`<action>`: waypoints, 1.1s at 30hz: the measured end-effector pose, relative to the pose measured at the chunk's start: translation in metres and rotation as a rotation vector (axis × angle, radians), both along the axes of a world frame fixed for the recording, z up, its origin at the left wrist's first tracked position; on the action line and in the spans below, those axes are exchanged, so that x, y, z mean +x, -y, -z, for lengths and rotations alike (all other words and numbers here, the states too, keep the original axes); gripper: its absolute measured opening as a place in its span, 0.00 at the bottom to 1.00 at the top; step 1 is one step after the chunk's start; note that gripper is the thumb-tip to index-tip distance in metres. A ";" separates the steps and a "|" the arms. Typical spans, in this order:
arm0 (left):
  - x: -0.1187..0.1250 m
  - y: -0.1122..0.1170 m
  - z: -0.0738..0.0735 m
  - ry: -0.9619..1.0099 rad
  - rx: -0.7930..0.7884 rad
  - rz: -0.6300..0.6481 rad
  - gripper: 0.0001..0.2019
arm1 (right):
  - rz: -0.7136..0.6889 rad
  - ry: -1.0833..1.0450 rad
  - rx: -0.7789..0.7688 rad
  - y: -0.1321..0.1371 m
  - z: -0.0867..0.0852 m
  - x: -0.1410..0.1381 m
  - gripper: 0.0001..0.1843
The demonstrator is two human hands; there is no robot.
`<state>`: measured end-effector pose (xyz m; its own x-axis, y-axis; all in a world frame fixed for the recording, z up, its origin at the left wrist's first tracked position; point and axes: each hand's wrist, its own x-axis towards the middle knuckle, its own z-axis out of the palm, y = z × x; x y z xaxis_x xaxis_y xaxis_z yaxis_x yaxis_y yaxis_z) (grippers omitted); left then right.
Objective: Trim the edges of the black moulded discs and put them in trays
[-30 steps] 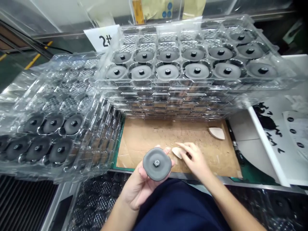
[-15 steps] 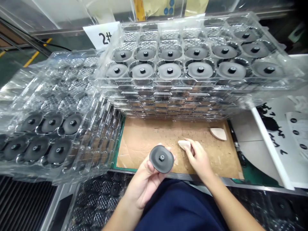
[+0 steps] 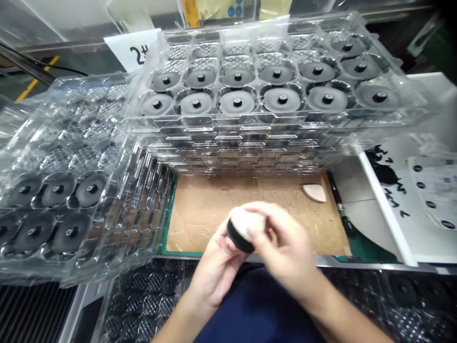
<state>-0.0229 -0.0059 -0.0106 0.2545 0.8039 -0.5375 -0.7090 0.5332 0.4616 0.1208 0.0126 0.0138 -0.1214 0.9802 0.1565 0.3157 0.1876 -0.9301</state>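
Pale pad (image 3: 247, 220), earlier clear of black disc (image 3: 238, 239), now over it, pinched in right hand (image 3: 287, 243); left hand (image 3: 216, 269) clamped on disc. Wiping likely begun; contact blurred.

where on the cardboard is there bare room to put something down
The left part of the cardboard, bordered by the left tray stack, back tray stack and left hand; also its right part, between the right hand and the lying pale piece. Crowded: front middle, under both hands.
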 end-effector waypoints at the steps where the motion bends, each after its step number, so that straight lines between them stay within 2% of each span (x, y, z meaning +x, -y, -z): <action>1: 0.000 0.000 -0.001 -0.009 -0.005 0.018 0.21 | -0.058 -0.002 0.034 -0.001 -0.010 -0.004 0.12; 3: 0.000 0.000 -0.002 -0.049 -0.018 0.031 0.21 | -0.223 0.038 0.004 -0.002 -0.023 -0.009 0.11; 5: 0.000 0.000 -0.002 -0.093 -0.027 0.009 0.21 | -0.346 0.072 -0.073 -0.004 -0.027 -0.010 0.10; 6: 0.000 0.000 -0.003 -0.105 -0.035 0.008 0.20 | -0.338 0.086 -0.072 -0.005 -0.027 -0.010 0.10; 9: 0.001 0.001 -0.006 -0.104 -0.068 0.048 0.16 | -0.174 0.102 0.046 -0.005 -0.024 -0.009 0.11; 11: 0.001 0.000 -0.009 -0.108 -0.074 0.057 0.19 | -0.213 0.075 0.028 -0.001 -0.025 -0.007 0.11; 13: 0.001 -0.001 -0.012 -0.115 -0.066 0.042 0.24 | -0.331 0.063 -0.083 0.001 -0.026 -0.004 0.10; 15: 0.002 -0.003 -0.012 -0.115 -0.059 0.050 0.24 | -0.322 0.077 -0.130 0.000 -0.027 -0.003 0.10; 17: 0.004 -0.005 -0.012 -0.108 -0.056 0.078 0.22 | -0.196 0.099 -0.028 -0.003 -0.026 -0.005 0.10; 19: 0.004 -0.006 -0.011 -0.091 -0.058 0.094 0.20 | -0.154 0.089 0.079 -0.003 -0.025 -0.006 0.12; 21: 0.001 -0.005 -0.011 -0.065 -0.060 0.088 0.21 | -0.254 0.072 0.057 0.001 -0.026 0.000 0.12; 23: -0.001 -0.004 -0.013 -0.024 -0.060 0.080 0.23 | -0.351 0.105 -0.059 0.008 -0.029 0.011 0.11; 25: 0.001 -0.004 -0.014 0.028 -0.065 0.081 0.23 | -0.310 0.204 -0.105 0.011 -0.031 0.022 0.10; 27: 0.005 -0.003 -0.016 0.093 -0.078 0.083 0.20 | -0.209 0.320 -0.017 0.008 -0.031 0.028 0.10; 29: 0.009 -0.002 -0.018 0.142 -0.089 0.088 0.15 | -0.198 0.371 0.176 -0.001 -0.030 0.027 0.12; 31: 0.010 0.000 -0.018 0.164 -0.097 0.122 0.13 | -0.344 0.302 0.309 -0.013 -0.027 0.024 0.15; 33: 0.007 0.003 -0.017 0.165 -0.127 0.188 0.16 | -0.485 0.210 0.294 -0.022 -0.024 0.023 0.16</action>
